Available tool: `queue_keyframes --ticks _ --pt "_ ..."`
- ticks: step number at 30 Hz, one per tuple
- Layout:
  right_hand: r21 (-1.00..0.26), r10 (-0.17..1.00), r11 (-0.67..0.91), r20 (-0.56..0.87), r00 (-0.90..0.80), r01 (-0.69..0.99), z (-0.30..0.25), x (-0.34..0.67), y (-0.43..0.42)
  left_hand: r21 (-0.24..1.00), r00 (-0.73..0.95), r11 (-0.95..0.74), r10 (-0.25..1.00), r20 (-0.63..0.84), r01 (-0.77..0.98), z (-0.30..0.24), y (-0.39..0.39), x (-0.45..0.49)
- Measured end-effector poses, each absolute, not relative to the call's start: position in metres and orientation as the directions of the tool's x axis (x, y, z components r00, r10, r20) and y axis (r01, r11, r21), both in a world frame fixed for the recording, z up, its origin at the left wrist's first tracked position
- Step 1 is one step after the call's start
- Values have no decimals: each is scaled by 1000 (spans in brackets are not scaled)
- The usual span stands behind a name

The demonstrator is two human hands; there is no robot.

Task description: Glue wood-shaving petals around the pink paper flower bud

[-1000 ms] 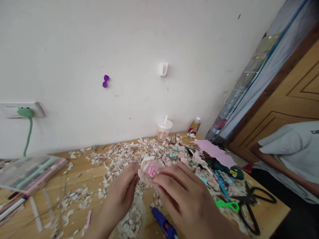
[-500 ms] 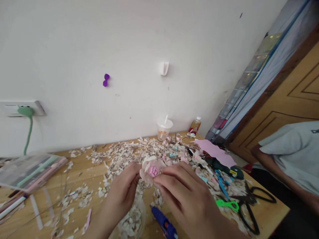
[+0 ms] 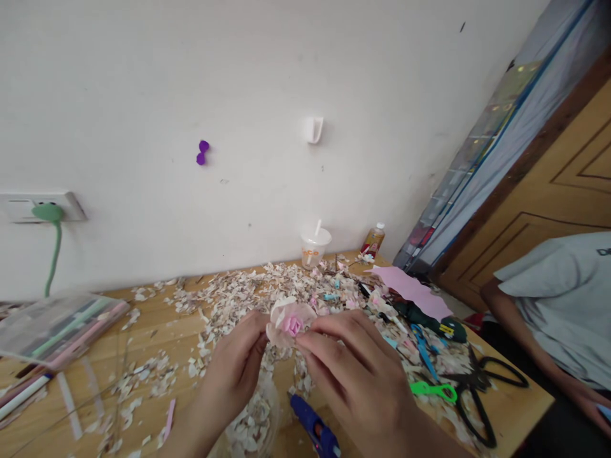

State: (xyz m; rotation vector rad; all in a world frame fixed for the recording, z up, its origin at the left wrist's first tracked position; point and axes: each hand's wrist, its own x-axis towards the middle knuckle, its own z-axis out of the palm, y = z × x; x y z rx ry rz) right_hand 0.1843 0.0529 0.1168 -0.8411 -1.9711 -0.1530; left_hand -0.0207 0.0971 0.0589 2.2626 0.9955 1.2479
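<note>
Between my two hands is a flower with a pink centre and pale, whitish outer petals, held above the table. My left hand is closed, its thumb and fingers pinching the flower's left edge. From the right, my right hand pinches the petals at the flower's lower right side. Below the hands lies a blue glue gun, its nozzle pointing up and left. A clear tub of pale petal pieces stands under my left wrist, partly hidden by it.
Pale petals litter the wooden table. Black-handled scissors, a green tool, blue scissors and pink paper lie right. Behind stand a cup and bottle. A person sits at right.
The flower has tilted slightly and moved a little up and left between my fingers. At right, the other person's hand now shows a light blue object at the frame's edge.
</note>
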Motion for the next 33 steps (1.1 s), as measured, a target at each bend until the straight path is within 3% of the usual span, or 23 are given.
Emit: queue_keyframes --ticks 13,20,27,33 --pt "-172 467 747 822 -324 642 122 183 54 621 322 -675 737 595 398 57 99 -23" --pt "-32 318 770 885 -340 637 124 176 54 566 296 -698 707 642 439 54 97 -25" --pt "-68 398 726 853 -337 685 124 180 52 582 288 -680 725 626 446 53 98 -27" --pt "-24 362 723 865 -349 690 125 177 49 576 294 -693 713 636 434 56 98 -26"
